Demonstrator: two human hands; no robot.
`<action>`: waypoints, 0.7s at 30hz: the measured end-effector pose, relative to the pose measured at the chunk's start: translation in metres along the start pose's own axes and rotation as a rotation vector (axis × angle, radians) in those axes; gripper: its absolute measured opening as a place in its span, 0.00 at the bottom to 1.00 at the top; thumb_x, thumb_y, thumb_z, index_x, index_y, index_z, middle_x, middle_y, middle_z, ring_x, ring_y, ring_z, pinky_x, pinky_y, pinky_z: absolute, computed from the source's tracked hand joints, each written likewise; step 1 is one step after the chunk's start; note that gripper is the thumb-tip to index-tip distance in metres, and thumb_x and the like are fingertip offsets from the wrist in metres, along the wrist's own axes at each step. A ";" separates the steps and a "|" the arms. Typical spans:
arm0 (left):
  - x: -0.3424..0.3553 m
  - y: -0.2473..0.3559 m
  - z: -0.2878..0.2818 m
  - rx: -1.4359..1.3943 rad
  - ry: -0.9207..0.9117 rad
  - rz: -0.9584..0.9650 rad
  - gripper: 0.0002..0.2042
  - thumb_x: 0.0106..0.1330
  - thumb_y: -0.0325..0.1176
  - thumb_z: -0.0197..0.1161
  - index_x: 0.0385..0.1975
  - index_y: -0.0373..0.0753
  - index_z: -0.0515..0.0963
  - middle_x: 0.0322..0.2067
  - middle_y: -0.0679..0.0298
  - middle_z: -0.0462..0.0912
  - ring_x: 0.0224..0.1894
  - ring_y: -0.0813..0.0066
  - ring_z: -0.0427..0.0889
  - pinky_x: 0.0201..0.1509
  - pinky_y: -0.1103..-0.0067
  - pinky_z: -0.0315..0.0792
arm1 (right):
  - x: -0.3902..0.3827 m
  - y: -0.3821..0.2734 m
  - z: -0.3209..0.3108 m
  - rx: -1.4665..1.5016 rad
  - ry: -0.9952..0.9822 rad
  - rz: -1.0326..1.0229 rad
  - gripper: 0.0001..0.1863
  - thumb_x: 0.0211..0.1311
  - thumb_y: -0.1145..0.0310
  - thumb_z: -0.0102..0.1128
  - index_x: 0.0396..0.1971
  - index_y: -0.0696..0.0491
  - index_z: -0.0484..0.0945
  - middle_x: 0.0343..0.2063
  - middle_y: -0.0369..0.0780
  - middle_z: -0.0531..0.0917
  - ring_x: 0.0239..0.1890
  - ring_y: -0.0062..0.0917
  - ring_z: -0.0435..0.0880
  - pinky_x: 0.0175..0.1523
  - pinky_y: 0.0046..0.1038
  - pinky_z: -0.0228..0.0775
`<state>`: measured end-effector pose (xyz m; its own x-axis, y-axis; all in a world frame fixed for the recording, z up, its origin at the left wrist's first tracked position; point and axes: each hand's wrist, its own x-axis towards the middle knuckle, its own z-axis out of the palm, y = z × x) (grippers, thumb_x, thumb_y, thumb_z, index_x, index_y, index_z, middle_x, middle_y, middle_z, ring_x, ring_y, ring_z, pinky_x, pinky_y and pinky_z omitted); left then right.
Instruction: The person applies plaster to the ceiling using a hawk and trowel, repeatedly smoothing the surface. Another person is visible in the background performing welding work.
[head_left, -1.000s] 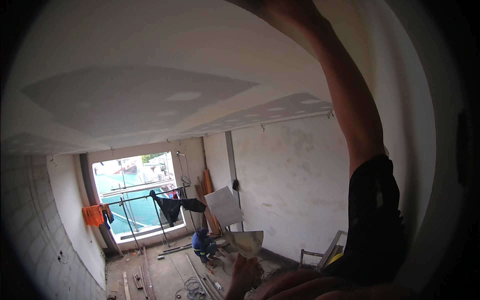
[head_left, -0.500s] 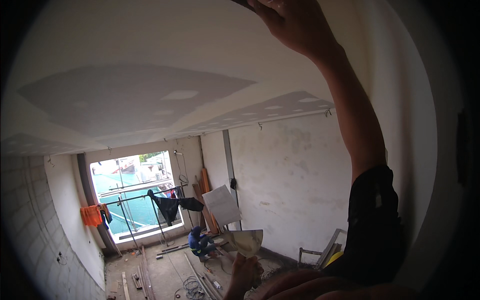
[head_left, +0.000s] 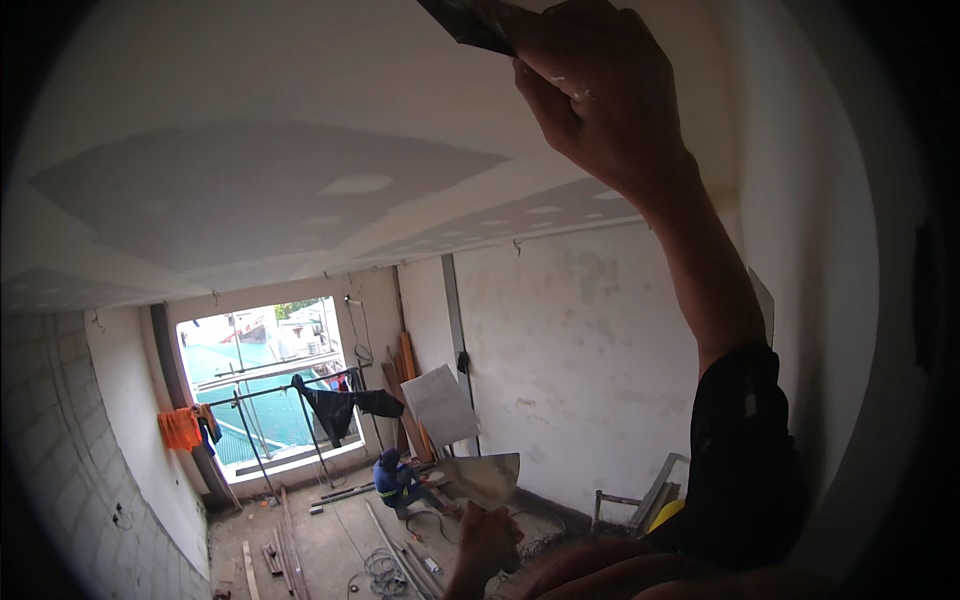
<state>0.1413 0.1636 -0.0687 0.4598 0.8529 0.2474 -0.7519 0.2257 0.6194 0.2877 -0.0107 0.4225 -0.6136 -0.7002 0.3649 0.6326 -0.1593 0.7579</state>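
Note:
My right hand is raised high toward the ceiling, gripping a dark flat-bladed scraper that reaches the top edge. Whether the blade touches the ceiling I cannot tell. My left hand, low in the middle, holds a wide putty knife upright, with smears on its blade. The ceiling has grey board areas with pale patches along them.
A person in blue squats on the floor below among planks and coiled cable. Dark and orange clothing hangs on a bar before the window opening. Boards lean at the far corner. A metal frame stands at right.
My right hand has come down from the top edge, bringing more of the scraper into view. My left hand and its putty knife have barely moved.

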 end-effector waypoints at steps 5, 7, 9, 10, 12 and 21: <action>-0.008 0.010 0.018 0.311 0.148 0.166 0.12 0.67 0.29 0.54 0.48 0.39 0.69 0.28 0.61 0.76 0.25 0.71 0.78 0.25 0.74 0.75 | -0.035 -0.024 -0.033 -0.056 -0.167 0.044 0.17 0.63 0.71 0.66 0.51 0.56 0.81 0.39 0.37 0.87 0.41 0.22 0.82 0.48 0.28 0.72; -0.013 0.022 0.018 0.419 0.174 0.221 0.11 0.65 0.29 0.52 0.47 0.37 0.69 0.26 0.60 0.75 0.23 0.71 0.78 0.25 0.74 0.76 | -0.050 -0.036 -0.043 0.066 -0.134 0.167 0.14 0.57 0.73 0.71 0.45 0.53 0.85 0.34 0.36 0.87 0.37 0.21 0.82 0.43 0.24 0.72; -0.020 0.039 0.028 0.469 0.126 0.264 0.15 0.62 0.28 0.51 0.49 0.34 0.69 0.26 0.59 0.76 0.22 0.72 0.77 0.23 0.76 0.75 | -0.096 -0.051 -0.045 0.478 -0.023 0.535 0.08 0.59 0.74 0.69 0.39 0.54 0.87 0.32 0.34 0.87 0.34 0.16 0.82 0.38 0.21 0.71; -0.020 0.046 0.028 0.412 0.068 0.245 0.18 0.61 0.27 0.51 0.51 0.33 0.68 0.27 0.58 0.76 0.22 0.73 0.76 0.21 0.78 0.74 | -0.122 -0.064 -0.053 0.657 -0.023 0.831 0.07 0.60 0.75 0.69 0.39 0.55 0.87 0.32 0.34 0.87 0.32 0.15 0.81 0.36 0.20 0.71; -0.024 0.068 0.033 0.118 -0.079 0.077 0.23 0.60 0.27 0.50 0.57 0.30 0.66 0.32 0.54 0.79 0.22 0.74 0.76 0.17 0.80 0.72 | -0.185 -0.094 -0.072 0.863 -0.096 1.339 0.05 0.63 0.75 0.68 0.38 0.58 0.87 0.33 0.35 0.87 0.29 0.13 0.80 0.32 0.19 0.69; -0.014 0.111 0.079 -0.492 -0.291 -0.122 0.37 0.63 0.27 0.46 0.73 0.30 0.41 0.59 0.33 0.66 0.21 0.73 0.72 0.15 0.81 0.73 | -0.354 -0.245 -0.054 1.732 -0.252 2.230 0.10 0.64 0.80 0.63 0.44 0.63 0.82 0.45 0.45 0.85 0.52 0.31 0.84 0.61 0.34 0.76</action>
<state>0.0888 0.1397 0.0552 0.6151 0.6586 0.4335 -0.7846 0.5655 0.2541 0.3749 0.2390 0.0783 -0.2356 0.8081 0.5399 -0.4053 0.4232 -0.8103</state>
